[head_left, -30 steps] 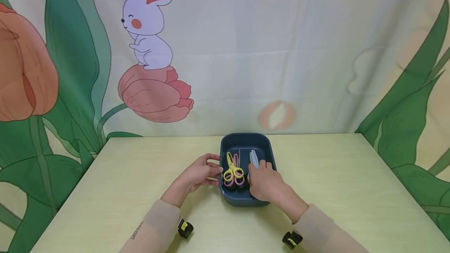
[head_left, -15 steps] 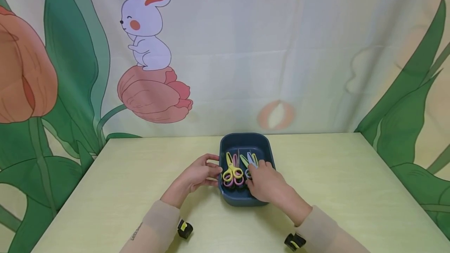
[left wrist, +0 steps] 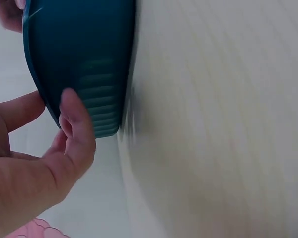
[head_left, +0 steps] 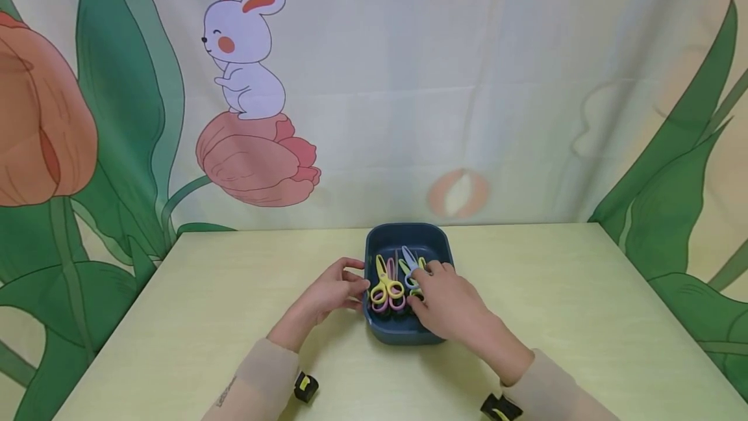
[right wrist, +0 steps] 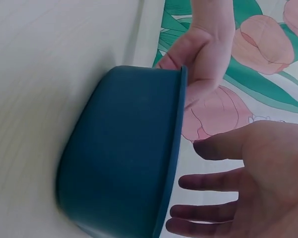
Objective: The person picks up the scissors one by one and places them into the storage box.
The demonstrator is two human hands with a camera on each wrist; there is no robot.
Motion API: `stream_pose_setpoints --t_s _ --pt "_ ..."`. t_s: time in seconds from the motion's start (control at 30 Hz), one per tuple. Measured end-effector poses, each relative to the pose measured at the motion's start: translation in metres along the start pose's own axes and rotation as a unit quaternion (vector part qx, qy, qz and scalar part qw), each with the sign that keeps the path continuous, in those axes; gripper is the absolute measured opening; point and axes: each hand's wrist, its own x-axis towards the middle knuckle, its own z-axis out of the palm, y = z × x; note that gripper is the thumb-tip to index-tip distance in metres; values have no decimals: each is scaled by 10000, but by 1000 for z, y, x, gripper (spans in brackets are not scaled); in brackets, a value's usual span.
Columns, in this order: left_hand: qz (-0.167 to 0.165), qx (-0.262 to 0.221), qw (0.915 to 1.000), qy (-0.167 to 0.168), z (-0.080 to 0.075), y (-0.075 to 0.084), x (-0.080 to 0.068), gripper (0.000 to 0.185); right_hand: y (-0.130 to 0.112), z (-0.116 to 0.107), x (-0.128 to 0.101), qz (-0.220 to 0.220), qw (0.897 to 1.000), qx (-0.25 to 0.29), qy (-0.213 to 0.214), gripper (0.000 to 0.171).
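A dark blue box (head_left: 409,336) stands on the table. Inside lie yellow scissors (head_left: 381,271), pink scissors (head_left: 397,304), green scissors (head_left: 403,268) and light blue scissors (head_left: 407,253). My left hand (head_left: 333,288) rests against the box's left side, its loosely bent fingers touching the rim and outer wall; it grips nothing. Over the right part of the box, my right hand (head_left: 450,301) has its fingertips beside the light blue scissors' handles. In the right wrist view, its fingers are straight and spread from the thumb, with nothing between them.
The pale wooden table (head_left: 549,291) extends on both sides of the box. Behind it hangs a curtain (head_left: 380,96) printed with a rabbit and tulips. A small black device (head_left: 306,386) is at the left wrist, another (head_left: 500,407) at the right.
The light blue scissors have shifted left within the box, and the green ones show more. My right hand has drawn slightly right and its fingers have loosened. The left hand stays put.
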Motion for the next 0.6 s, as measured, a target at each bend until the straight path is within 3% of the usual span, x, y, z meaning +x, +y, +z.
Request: stream_pose_setpoints --t_s 0.13,0.33,0.47,0.6 --pt "528 917 9939 308 2 2 -4 44 7 -5 -4 -91 9997 -13 245 38" --pt "1166 2130 9681 627 1 4 -8 38 25 -7 -9 -31 9988 159 461 33" --pt "1695 2867 9380 960 -1 4 -13 30 41 -10 -13 35 9976 332 614 31" --pt "2098 3620 8965 1455 -5 3 -20 25 59 -13 -16 71 9962 383 784 34"
